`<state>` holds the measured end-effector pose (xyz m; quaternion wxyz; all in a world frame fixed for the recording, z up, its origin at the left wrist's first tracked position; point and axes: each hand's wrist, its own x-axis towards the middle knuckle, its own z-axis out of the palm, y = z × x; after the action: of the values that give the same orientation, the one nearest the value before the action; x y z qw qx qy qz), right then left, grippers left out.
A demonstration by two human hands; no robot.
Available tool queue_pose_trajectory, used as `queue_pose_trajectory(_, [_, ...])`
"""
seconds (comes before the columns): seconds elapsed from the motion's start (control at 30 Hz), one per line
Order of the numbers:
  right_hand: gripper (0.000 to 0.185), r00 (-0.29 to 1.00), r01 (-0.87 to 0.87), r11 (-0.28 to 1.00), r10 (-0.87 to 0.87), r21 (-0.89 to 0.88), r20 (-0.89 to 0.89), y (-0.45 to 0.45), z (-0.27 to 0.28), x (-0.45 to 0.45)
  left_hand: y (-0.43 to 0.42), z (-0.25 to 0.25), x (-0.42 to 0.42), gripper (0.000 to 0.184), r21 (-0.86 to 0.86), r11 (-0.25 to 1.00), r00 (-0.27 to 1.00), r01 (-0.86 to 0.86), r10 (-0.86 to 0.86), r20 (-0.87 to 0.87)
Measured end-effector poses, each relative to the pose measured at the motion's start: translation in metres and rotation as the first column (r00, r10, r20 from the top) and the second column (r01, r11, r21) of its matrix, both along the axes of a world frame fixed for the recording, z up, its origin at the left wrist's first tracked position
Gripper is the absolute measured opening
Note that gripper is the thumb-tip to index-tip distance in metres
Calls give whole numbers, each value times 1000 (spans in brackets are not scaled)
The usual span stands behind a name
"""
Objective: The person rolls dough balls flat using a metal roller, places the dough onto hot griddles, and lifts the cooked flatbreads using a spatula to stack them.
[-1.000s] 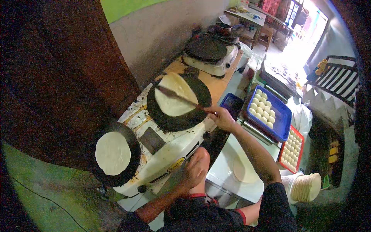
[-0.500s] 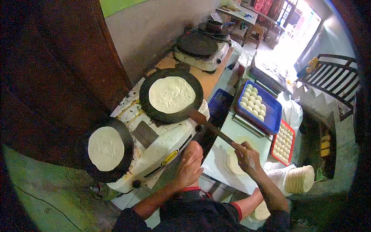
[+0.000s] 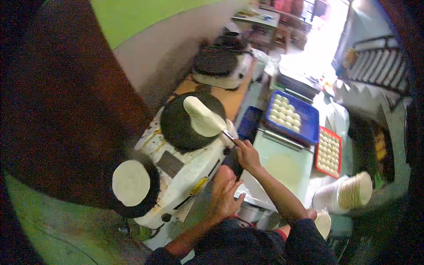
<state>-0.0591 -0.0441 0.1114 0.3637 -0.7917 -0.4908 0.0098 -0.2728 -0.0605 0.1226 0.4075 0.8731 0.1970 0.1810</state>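
Observation:
My right hand is closed around the handle of a spatula, whose blade is hidden under a pale flatbread. Folded and partly lifted, that flatbread hangs over the black round pan on the white two-burner stove. My left hand rests on my knee beside the stove front, fingers spread and holding nothing. A second flatbread lies flat in the nearer pan.
Right of the stove, a glass-like work surface has a thin dough round on it. Dough balls fill part of a blue tray and a red tray. Stacked flatbreads stand at right. Another stove sits behind.
My right hand has moved left and up with the spatula. The flatbread that lay flat in the farther pan is now lifted and folded over the spatula. My view has shifted slightly.

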Motion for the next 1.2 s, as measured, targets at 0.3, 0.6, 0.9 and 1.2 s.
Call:
queue_pose_trajectory(0.3, [33, 660, 750, 661, -750, 26, 43, -449, 48, -62, -195, -5, 148, 38, -610, 606, 788, 510, -614, 49])
queue_pose_trajectory(0.6, [30, 66, 927, 182, -940, -328, -335, -632, 20, -175, -443, -146, 184, 62, -958, 69, 668, -279, -702, -245])
queue_pose_trajectory(0.9, [33, -123, 854, 375, -527, -360, -841, -738, -89, -189, -496, -227, 182, 48, -884, 310, 712, -350, -525, -466])
queue_pose_trajectory(1.2, [27, 44, 912, 181, -936, -369, -350, -779, -164, -187, -498, -188, 146, 65, -300, 765, 619, 570, -640, -456])
